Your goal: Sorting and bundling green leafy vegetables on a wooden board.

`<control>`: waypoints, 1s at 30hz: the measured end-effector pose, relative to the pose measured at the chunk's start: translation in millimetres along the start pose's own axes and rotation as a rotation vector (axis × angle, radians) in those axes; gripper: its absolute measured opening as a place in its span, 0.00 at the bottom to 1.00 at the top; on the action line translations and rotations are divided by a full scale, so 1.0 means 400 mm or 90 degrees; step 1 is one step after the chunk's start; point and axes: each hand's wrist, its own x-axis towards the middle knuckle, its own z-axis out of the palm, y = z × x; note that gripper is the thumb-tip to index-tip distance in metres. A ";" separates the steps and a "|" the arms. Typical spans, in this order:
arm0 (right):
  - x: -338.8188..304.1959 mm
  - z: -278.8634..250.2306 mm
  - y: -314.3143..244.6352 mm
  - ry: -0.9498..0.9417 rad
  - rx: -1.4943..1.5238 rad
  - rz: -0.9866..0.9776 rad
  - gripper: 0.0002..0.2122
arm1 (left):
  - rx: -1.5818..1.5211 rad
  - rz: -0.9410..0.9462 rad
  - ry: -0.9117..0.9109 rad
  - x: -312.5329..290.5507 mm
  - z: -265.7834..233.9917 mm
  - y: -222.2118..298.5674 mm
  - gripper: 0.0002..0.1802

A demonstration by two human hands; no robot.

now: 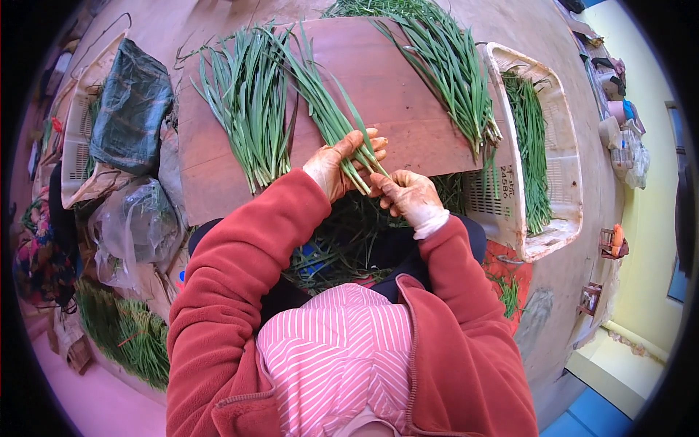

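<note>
My left hand [336, 166] is wrapped round the lower stems of a small bunch of garlic chives [318, 102]. The green leaves fan out away from me over a reddish-brown board [408, 138]. At the pale stem ends, the fingers of my right hand [412, 195] pinch a single chive stalk at the bunch's right side. Both hands have thin, stained coverings with whitish cuffs. Left of the held bunch lies a larger heap of chives [251, 109] with its stem ends toward me. Another heap of chives [455, 76] spreads across the board's far right.
A white plastic crate [519, 191] with chives inside stands right of the board. On the left are another crate [75, 156], a dark green sack [131, 105] and a clear plastic bag [138, 226]. Leaf scraps [338, 251] cover my lap area; bundled chives [127, 328] lie lower left.
</note>
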 end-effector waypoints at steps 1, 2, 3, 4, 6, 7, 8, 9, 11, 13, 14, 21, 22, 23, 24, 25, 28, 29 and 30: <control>0.010 0.005 0.017 0.000 0.000 -0.001 0.15 | -0.002 0.001 0.007 -0.001 0.000 0.000 0.29; 0.021 0.008 0.042 -0.019 0.114 -0.047 0.14 | -0.010 -0.002 0.027 0.001 0.008 0.001 0.28; 0.025 0.009 0.056 -0.038 0.228 -0.095 0.13 | -0.010 -0.003 0.024 0.004 0.014 0.002 0.28; 0.020 0.013 0.054 -0.053 0.262 -0.079 0.10 | -0.001 0.001 0.031 -0.001 0.016 0.002 0.28; 0.019 0.005 0.064 -0.058 0.239 -0.049 0.10 | 0.005 0.004 0.040 -0.009 0.019 0.005 0.27; 0.020 -0.003 0.070 -0.057 0.214 -0.021 0.09 | 0.015 0.000 0.063 -0.007 0.022 0.007 0.26; 0.025 -0.006 0.079 0.018 0.191 0.010 0.10 | 0.025 -0.005 0.085 -0.006 0.025 0.009 0.25; 0.029 -0.013 0.088 0.019 0.189 0.010 0.10 | 0.023 -0.005 0.083 -0.005 0.028 0.009 0.25; 0.029 -0.022 0.088 0.225 0.162 -0.140 0.11 | 0.058 0.001 0.109 -0.009 0.029 0.009 0.23; 0.039 -0.020 0.080 0.254 -0.020 -0.246 0.12 | 0.060 0.003 0.106 -0.007 0.021 -0.005 0.23; 0.027 -0.002 0.042 0.241 -0.125 -0.250 0.13 | 0.062 0.007 0.104 -0.003 0.012 -0.013 0.23; 0.077 0.016 0.054 0.095 0.143 -0.166 0.12 | 0.052 -0.037 0.033 -0.008 0.017 -0.009 0.24; 0.078 0.009 0.058 0.027 0.278 -0.104 0.10 | 0.063 -0.034 0.021 -0.010 0.014 -0.009 0.24; 0.082 0.007 0.064 0.026 0.279 -0.103 0.10 | 0.063 -0.035 0.022 -0.011 0.015 -0.008 0.24; 0.087 0.006 0.072 0.108 0.280 -0.112 0.10 | 0.030 -0.024 0.019 -0.013 0.018 -0.006 0.24; 0.090 0.002 0.072 0.189 0.279 -0.121 0.10 | -0.004 -0.012 0.016 -0.013 0.018 -0.004 0.25; 0.060 -0.007 0.066 0.200 0.263 -0.241 0.14 | 0.021 0.003 0.033 -0.003 0.010 -0.004 0.26; 0.051 0.000 0.067 0.181 0.247 -0.308 0.16 | 0.010 0.005 0.026 -0.002 0.013 -0.005 0.26; 0.054 0.001 0.071 0.143 0.123 -0.272 0.18 | -0.029 -0.015 -0.003 -0.005 0.017 -0.004 0.27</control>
